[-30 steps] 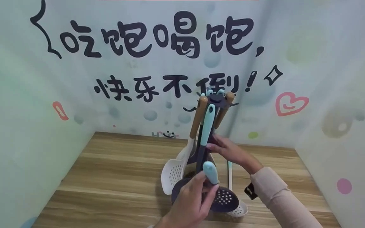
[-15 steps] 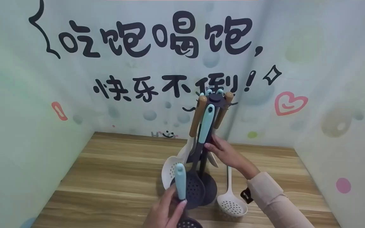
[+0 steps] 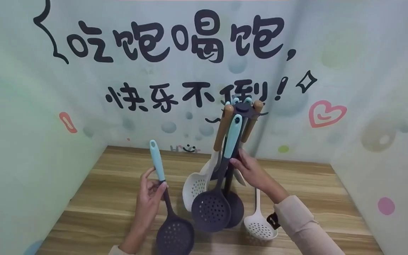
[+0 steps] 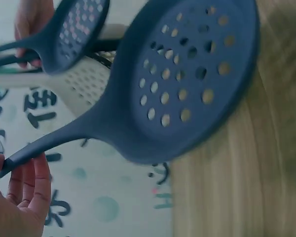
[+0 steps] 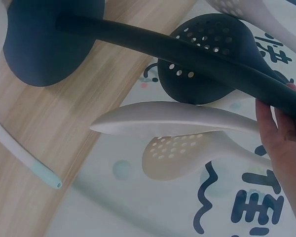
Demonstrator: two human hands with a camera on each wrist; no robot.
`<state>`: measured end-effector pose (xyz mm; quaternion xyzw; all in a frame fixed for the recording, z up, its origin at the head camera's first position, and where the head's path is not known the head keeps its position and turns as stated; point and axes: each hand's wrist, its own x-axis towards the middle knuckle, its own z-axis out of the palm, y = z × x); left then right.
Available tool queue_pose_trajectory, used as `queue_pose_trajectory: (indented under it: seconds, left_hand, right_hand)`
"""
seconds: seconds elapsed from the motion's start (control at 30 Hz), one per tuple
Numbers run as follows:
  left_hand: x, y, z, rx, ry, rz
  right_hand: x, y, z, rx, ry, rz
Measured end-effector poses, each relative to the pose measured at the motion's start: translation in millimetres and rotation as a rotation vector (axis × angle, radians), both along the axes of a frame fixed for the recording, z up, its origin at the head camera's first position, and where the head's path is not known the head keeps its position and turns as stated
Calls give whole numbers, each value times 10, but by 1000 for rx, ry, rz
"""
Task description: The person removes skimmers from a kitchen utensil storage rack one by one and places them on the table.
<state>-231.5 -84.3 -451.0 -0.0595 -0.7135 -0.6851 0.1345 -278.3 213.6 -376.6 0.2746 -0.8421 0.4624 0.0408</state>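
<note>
nearest, at the lower left of the head view, the left hand (image 3: pixel 151 193) rises from the bottom edge, forearm slanting up and slightly right, palm turned inward. its thumb and fingertips pinch a dark blue-grey, round-headed, plastic-looking skimmer (image 3: pixel 175 235) at the place where the smooth light-blue handle (image 3: pixel 157 161) meets the dark neck. the skimmer stands handle up, leaning a little left, with its perforated head low near the bottom edge, apart from the rack and to its left; whether that head touches the wood-grain tabletop (image 3: pixel 94 216) cannot be told.

from the lower right, the other forearm, in a beige cuffed sleeve (image 3: pixel 298 214), reaches up and leftward. under it, a white slotted ladle (image 3: pixel 260 226) lies on the tabletop, right of the rack.

farther in, the right hand (image 3: pixel 253 173) grips the slim dark pole (image 5: pixel 187 59) of the upright utensil rack from the right side, thumb in front. the rack's round dark base (image 3: pixel 237 210) rests on the tabletop. in front of the pole hangs a second dark perforated skimmer (image 3: pixel 211 210) with a light-blue handle, and to its left a white slotted turner (image 3: pixel 195 186) with a brown wood-look handle.

farthest back, a pale cloth-like backdrop (image 3: pixel 190 74) bears bold dark chinese characters
</note>
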Motion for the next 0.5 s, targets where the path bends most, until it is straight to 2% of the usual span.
queue_pose_trajectory:
  seconds: [0.17,0.5]
  left_hand:
    - [-323,17,-180,17,-59,-18]
    - [-875,288,-439,-12,-265,-41]
  right_hand:
    - [0,-24,-6,19,44,-23]
    - [-12,-14,-54,4,73,-4]
